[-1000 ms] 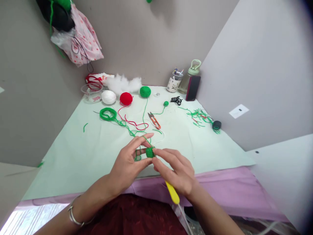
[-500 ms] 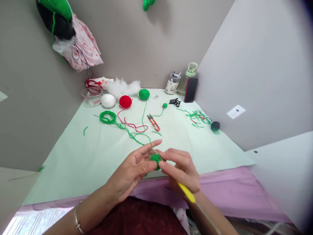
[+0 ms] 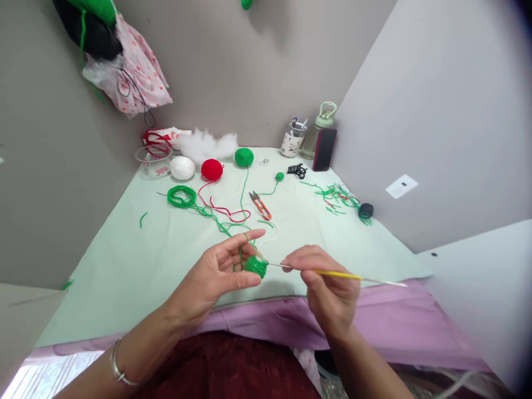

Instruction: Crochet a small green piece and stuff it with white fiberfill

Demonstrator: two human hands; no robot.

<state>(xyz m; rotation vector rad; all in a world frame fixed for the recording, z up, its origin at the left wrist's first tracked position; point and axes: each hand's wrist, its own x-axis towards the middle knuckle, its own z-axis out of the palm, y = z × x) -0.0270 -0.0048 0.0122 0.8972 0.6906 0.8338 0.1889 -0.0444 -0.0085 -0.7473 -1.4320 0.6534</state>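
A small green crochet piece [image 3: 256, 266] is pinched between the thumb and fingers of my left hand [image 3: 224, 269], whose index finger is stretched out with green yarn over it. My right hand [image 3: 328, 282] grips a crochet hook [image 3: 338, 274] with a yellow handle. The hook lies nearly level, its metal tip at the right edge of the green piece. Green yarn runs from my left hand toward a loose green coil [image 3: 182, 197] and a green ball [image 3: 244, 157]. Orange-handled snips [image 3: 261, 206] lie beyond my hands.
A red ball [image 3: 211, 170], a white ball [image 3: 183, 168], white stuffing [image 3: 206, 145] and a clear tub [image 3: 153, 166] stand at the back left. A pen cup [image 3: 292, 141], bottle [image 3: 318, 133], phone [image 3: 325, 150], black clip [image 3: 296, 170] and yarn scraps [image 3: 334, 195] are at the right.
My right hand has moved right, away from my left hand, and the hook has swung from steeply slanted to nearly level. My left hand has shifted slightly left with the green piece.
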